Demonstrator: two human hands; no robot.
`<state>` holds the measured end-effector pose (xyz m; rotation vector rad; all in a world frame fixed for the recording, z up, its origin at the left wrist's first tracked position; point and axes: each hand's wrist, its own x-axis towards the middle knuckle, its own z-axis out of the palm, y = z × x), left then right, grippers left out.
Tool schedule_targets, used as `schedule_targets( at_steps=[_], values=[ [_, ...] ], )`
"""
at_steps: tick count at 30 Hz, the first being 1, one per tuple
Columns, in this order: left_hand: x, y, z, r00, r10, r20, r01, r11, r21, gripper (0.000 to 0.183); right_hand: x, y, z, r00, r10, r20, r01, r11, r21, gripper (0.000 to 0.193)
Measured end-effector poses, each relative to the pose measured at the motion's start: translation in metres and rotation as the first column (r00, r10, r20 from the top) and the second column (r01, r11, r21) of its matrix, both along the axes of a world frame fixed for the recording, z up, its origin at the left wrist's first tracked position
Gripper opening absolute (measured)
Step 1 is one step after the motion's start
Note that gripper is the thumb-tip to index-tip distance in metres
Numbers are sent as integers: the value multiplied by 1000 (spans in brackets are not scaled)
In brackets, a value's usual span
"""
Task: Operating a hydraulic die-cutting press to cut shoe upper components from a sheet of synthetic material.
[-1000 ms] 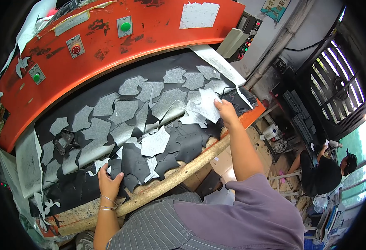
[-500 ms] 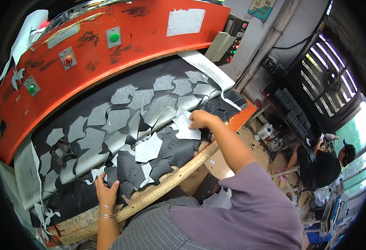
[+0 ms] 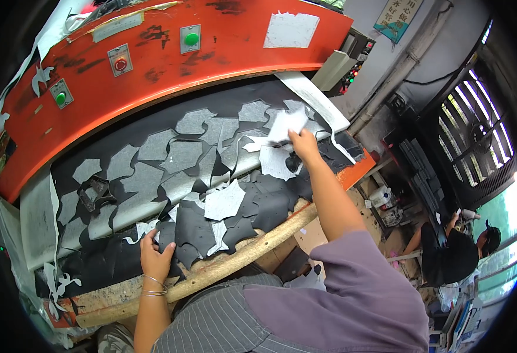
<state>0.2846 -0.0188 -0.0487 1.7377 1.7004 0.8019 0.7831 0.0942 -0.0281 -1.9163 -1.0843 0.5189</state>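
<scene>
My right hand [image 3: 304, 145] pinches a white cut sheet piece [image 3: 288, 125], slightly smeared by motion, above the far right of the cut sheet. Another white piece [image 3: 277, 163] lies just below that hand. At the near edge, my left hand [image 3: 156, 259] rests against the left end of a pile of black cut pieces [image 3: 189, 226], thumb apart from the fingers. On that pile lies a white piece [image 3: 225, 200]. Beyond it spreads a dark sheet with several grey, irregular cut-out shapes [image 3: 183, 155]. A black metal cutting die [image 3: 95, 193] sits on its left part.
An orange press beam [image 3: 152, 65] with green and red buttons spans the back. A worn rail [image 3: 235, 262] runs along the near edge. White scraps [image 3: 58, 285] hang at the left. A control box [image 3: 352, 59] stands at the back right. Another person [image 3: 452, 253] works farther right.
My right hand has lifted a white piece off the pile and carried it up and away from me, over the cut sheet. My left hand stays at the pile. The view has shifted slightly.
</scene>
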Motion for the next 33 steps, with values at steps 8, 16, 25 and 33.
schedule_targets(
  at_steps=[8, 16, 25, 33],
  values=[
    [4, 2, -2, 999, -20, -29, 21, 999, 38, 58, -58, -58, -9, 984, 111, 137, -59, 940, -337, 28],
    [-8, -2, -10, 999, 22, 37, -22, 1000, 7, 56, -18, -90, 16, 849, -45, -527, 155, 974, 167, 24],
    [-3, -2, -3, 1000, -28, 9, 28, 999, 46, 55, -45, -65, -33, 997, 43, -72, -56, 978, -201, 23],
    [-11, 3, -13, 971, 16, 239, -3, 999, -53, 56, -18, -79, 24, 879, 77, -471, 35, 974, 224, 40]
  ],
)
